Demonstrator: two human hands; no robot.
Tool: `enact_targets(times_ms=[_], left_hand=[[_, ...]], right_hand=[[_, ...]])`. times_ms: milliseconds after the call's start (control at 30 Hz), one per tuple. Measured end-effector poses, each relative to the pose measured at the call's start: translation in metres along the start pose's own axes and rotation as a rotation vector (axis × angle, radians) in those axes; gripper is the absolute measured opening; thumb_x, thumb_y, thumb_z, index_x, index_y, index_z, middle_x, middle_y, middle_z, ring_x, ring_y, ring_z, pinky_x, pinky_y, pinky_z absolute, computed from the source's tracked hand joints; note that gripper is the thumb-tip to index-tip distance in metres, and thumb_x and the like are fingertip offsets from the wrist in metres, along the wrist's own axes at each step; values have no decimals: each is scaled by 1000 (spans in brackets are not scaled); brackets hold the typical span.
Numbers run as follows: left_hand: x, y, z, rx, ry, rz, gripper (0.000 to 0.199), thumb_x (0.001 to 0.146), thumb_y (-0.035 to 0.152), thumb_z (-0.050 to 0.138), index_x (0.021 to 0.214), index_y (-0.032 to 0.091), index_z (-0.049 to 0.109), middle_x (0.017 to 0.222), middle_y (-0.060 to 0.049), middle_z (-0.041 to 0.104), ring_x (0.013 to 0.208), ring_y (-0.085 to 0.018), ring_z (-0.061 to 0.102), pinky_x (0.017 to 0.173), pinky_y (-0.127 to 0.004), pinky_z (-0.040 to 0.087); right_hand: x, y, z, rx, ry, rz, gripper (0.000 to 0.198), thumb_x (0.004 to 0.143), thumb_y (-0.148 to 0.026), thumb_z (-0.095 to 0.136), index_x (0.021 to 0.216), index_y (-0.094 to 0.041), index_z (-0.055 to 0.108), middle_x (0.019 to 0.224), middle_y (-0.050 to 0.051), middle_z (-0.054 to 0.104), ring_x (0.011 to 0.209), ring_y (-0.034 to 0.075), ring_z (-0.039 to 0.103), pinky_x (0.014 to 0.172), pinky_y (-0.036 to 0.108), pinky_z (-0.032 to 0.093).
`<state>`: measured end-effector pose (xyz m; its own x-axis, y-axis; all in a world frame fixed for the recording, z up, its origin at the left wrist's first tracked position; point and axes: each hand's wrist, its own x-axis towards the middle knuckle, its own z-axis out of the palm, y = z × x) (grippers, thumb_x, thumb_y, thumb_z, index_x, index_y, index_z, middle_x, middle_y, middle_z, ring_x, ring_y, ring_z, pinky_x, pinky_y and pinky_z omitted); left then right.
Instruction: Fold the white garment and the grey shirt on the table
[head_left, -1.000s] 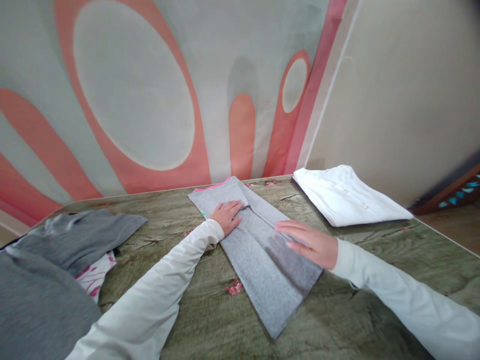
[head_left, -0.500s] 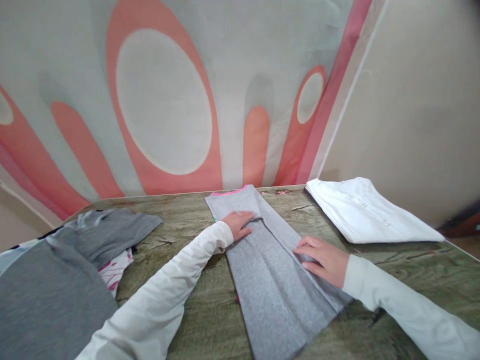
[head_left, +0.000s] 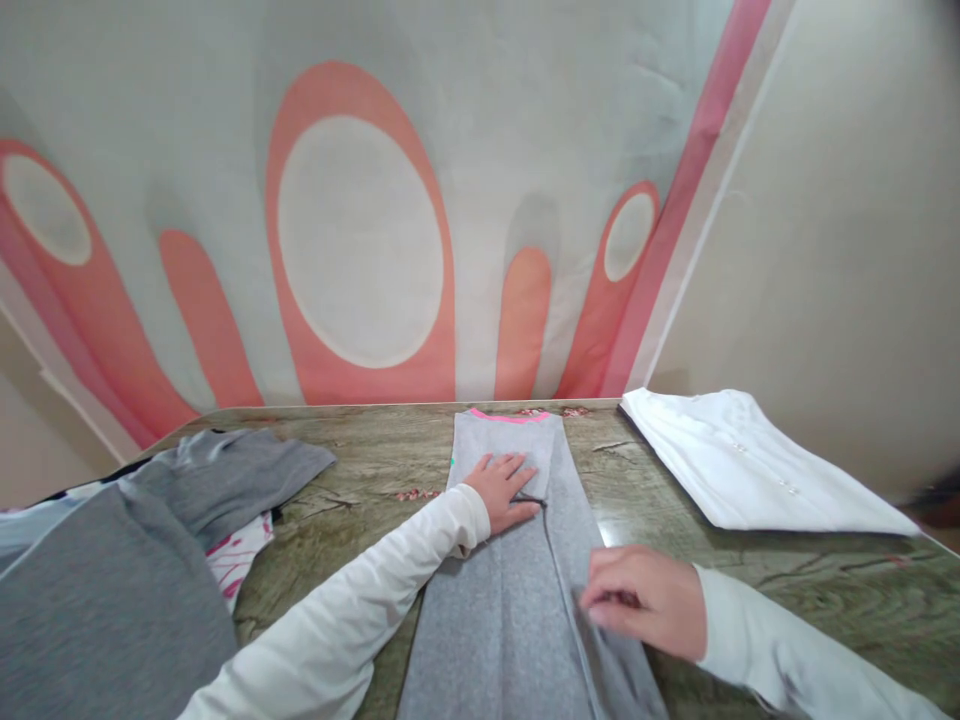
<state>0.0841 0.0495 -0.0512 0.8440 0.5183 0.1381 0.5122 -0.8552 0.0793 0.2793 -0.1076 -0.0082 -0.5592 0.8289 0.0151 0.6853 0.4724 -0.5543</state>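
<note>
A light grey shirt [head_left: 480,620] with a pink-edged neckline [head_left: 510,417] lies on the table with its sides folded inward, the neck end away from me. On its upper part, my left hand [head_left: 504,492] rests flat with the fingers spread, beside a small crease of dark shadow in the folded cloth. My right hand [head_left: 645,600] is over the shirt's right edge, slightly blurred, with fingers curled and thumb and fingertips close together. Whether cloth is pinched between those fingertips cannot be made out.
At the left lies a heap of clothes, with a darker grey garment [head_left: 127,590] over a white and pink patterned piece [head_left: 240,560]. A folded white garment [head_left: 750,470] sits at the back right. Behind the wood-patterned table [head_left: 360,450] hangs a printed backdrop [head_left: 480,200].
The shirt has swung to lie straighter toward me. My right hand has gone from fingers laid on its folded edge to a curled shape. My left hand stays flat on the cloth.
</note>
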Motion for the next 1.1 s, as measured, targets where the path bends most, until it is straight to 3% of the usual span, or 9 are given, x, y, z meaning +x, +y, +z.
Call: enact_targets(times_ms=[100, 233, 367, 500, 667, 833, 1100], left_hand=[[-2, 2, 0, -22, 20, -1, 60, 82, 61, 27, 132, 27, 30, 139, -7, 27, 125, -27, 25, 100, -49, 18], [-5, 3, -1, -69, 61, 13, 57, 83, 58, 30, 131, 27, 32, 139, -6, 29, 125, -27, 26, 101, -49, 17], [0, -8, 2, -187, 111, -21, 53, 87, 52, 24, 128, 22, 36, 135, -6, 35, 125, -22, 29, 102, -44, 21], [8, -44, 4, -221, 201, -148, 48, 90, 41, 21, 127, 15, 38, 133, -8, 39, 125, -18, 29, 102, -35, 25], [8, -85, 6, -65, 114, -270, 47, 89, 41, 26, 129, 17, 35, 135, -7, 35, 124, -20, 30, 101, -42, 25], [10, -100, 10, 57, 81, -323, 53, 86, 53, 23, 131, 25, 30, 138, -4, 30, 126, -21, 26, 101, -46, 22], [17, -115, 13, 82, 54, -509, 56, 85, 55, 21, 134, 27, 25, 140, -2, 25, 127, -25, 20, 99, -52, 18]], right_hand=[[38, 47, -20, 1, 205, 77, 18, 76, -25, 51, 84, -18, 65, 75, 3, 61, 65, 12, 56, 60, 24, 43], [102, 114, -39, -98, 446, 355, 25, 70, -22, 57, 93, -14, 61, 90, 7, 63, 71, 13, 59, 69, 25, 46], [147, 154, -41, -141, 517, 433, 17, 71, -23, 57, 85, -14, 62, 83, 9, 66, 72, 16, 61, 69, 27, 46], [162, 166, -30, -177, 566, 446, 16, 72, -28, 56, 81, -15, 61, 79, 7, 66, 70, 16, 61, 66, 26, 45], [160, 168, -19, -259, 624, 416, 18, 77, -31, 49, 81, -16, 57, 83, 7, 61, 78, 17, 57, 73, 28, 42], [159, 166, -16, -334, 640, 370, 22, 80, -36, 43, 77, -18, 56, 85, 8, 55, 86, 20, 51, 80, 30, 37], [156, 164, -15, -352, 665, 369, 21, 76, -39, 47, 71, -19, 50, 76, 5, 53, 74, 18, 50, 69, 29, 38]])
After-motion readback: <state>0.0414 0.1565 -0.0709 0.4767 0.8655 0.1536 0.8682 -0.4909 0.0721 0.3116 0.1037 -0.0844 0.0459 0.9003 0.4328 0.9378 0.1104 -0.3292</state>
